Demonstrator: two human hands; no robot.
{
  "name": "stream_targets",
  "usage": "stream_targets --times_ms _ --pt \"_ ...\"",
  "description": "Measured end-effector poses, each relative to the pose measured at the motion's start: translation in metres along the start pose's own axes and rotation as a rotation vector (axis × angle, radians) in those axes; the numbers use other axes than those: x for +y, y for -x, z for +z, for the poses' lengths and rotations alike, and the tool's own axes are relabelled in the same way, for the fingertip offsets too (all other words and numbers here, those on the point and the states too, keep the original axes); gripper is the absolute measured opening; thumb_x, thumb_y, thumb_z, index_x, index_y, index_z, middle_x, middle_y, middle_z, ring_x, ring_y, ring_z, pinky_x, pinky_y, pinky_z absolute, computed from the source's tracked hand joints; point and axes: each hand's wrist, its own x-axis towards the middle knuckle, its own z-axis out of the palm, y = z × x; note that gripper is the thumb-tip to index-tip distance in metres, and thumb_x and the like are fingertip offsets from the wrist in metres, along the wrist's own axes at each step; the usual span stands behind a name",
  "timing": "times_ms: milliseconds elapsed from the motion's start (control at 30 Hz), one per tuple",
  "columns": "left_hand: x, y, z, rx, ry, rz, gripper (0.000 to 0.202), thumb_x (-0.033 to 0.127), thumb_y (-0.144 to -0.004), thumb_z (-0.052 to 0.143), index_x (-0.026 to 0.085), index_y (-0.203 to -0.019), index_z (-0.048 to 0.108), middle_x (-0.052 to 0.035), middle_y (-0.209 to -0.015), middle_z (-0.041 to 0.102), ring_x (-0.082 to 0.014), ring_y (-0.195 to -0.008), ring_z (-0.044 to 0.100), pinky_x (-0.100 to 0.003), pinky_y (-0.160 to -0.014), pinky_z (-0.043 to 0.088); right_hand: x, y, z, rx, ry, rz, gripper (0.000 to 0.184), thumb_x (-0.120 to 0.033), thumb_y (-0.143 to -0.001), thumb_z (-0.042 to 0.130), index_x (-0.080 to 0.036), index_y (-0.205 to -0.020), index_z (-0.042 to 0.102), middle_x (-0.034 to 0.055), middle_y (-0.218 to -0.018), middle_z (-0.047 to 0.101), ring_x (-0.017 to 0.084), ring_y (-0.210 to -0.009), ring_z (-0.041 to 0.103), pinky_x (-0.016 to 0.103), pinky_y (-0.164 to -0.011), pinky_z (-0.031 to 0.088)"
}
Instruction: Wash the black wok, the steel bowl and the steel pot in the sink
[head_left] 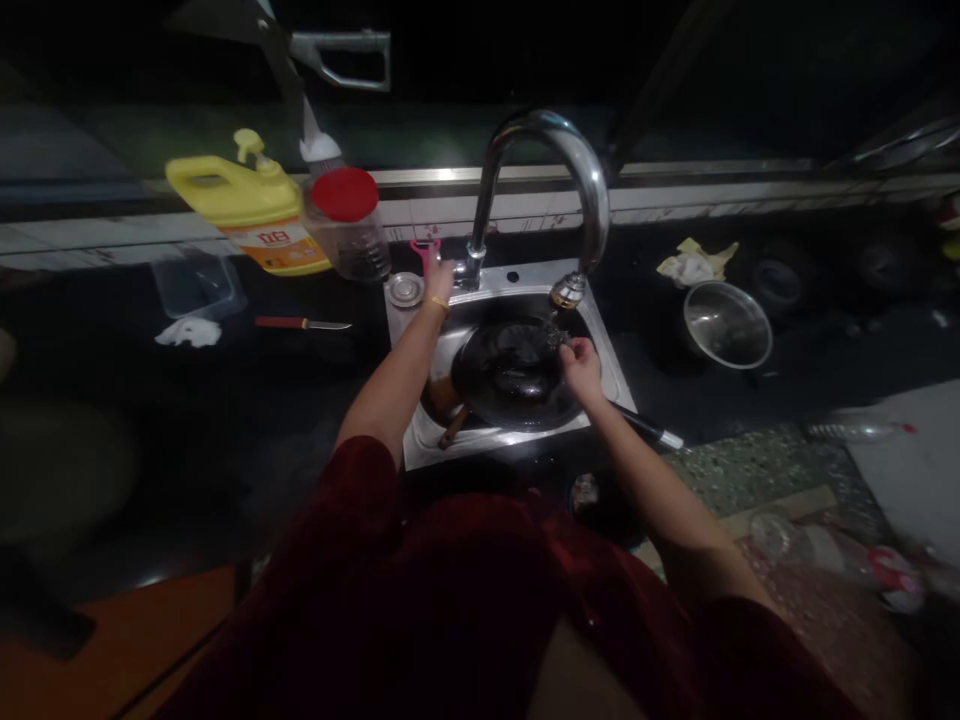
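My left hand [439, 278] is closed at the side lever of the chrome faucet [484, 205], left of its base. Just behind those fingers lies a pink peeler [424, 250]. Over the steel sink [495, 455], my right hand [582, 368] pinches a steel wool scrubber [555, 336] beneath the faucet's spout. A black wok [510, 385], wet and shiny inside, fills most of the basin, its handle [652, 428] sticking out over the front right corner. Partly hidden under the wok's left side, a wooden handle [453, 428] rests in the basin.
Left of the sink stand a yellow detergent jug [277, 235], a red-lidded clear jar [352, 235] and a clear plastic box [199, 285]. A red-handled knife [300, 323] lies nearby. On the right are a metal bowl [727, 325], a yellow wrapper [697, 262] and plastic bottles [847, 430].
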Motion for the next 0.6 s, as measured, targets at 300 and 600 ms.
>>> stream_targets --times_ms 300,600 --pt "-0.022 0.118 0.006 -0.012 -0.127 -0.023 0.055 0.022 -0.081 0.058 0.018 -0.135 0.044 -0.0123 -0.147 0.038 -0.0277 -0.143 0.022 -0.045 -0.118 0.018 0.012 0.049 -0.030 -0.594 0.706 -0.859 0.028 -0.038 -0.085 0.054 -0.015 -0.100 0.060 0.0161 -0.135 0.051 0.029 -0.130 0.038 0.046 -0.105 0.037" --pt "-0.061 0.289 0.006 -0.138 -0.114 -0.425 0.010 0.022 -0.073 0.063 0.019 -0.083 0.064 -0.0118 -0.094 0.067 -0.0288 -0.108 0.059 -0.041 -0.105 0.037 -0.015 0.019 0.034 -0.831 0.950 -0.916 0.049 -0.030 -0.093 0.040 -0.022 -0.141 0.043 0.0105 -0.153 0.031 0.031 -0.140 0.025 0.053 -0.112 0.021"
